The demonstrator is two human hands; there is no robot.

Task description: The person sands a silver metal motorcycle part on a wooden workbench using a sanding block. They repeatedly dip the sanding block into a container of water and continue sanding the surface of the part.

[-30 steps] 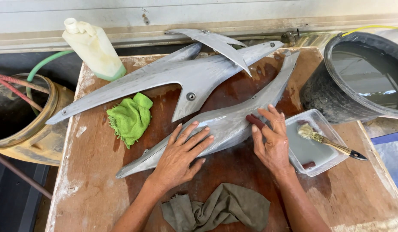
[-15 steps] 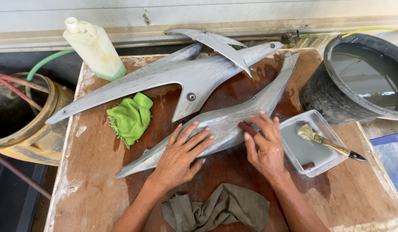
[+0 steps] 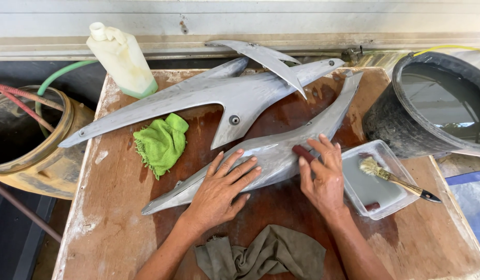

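Note:
A long grey fairing panel [image 3: 281, 148] lies diagonally across a wet wooden table [image 3: 115, 218]. My left hand [image 3: 221, 186] rests flat on its lower part with the fingers spread, holding nothing. My right hand [image 3: 323, 173] presses a dark red sanding pad [image 3: 303, 152] against the panel's middle, fingers curled over it. A second, larger grey panel [image 3: 219, 98] lies behind, with a smaller curved grey piece [image 3: 268, 57] on top of it.
A green cloth [image 3: 161, 142] lies left of the panels and a grey-brown rag [image 3: 266, 254] near the front edge. A clear tray [image 3: 400, 202] holds grey liquid and a brush [image 3: 393, 179]. A black bucket of water [image 3: 437, 103] stands right, a pale bottle [image 3: 123, 59] back left, a rusty drum [image 3: 27, 137] left.
My right hand slid the sanding pad down the panel toward me, then back up a little. My left hand stayed flat on the panel. The view shifted slightly.

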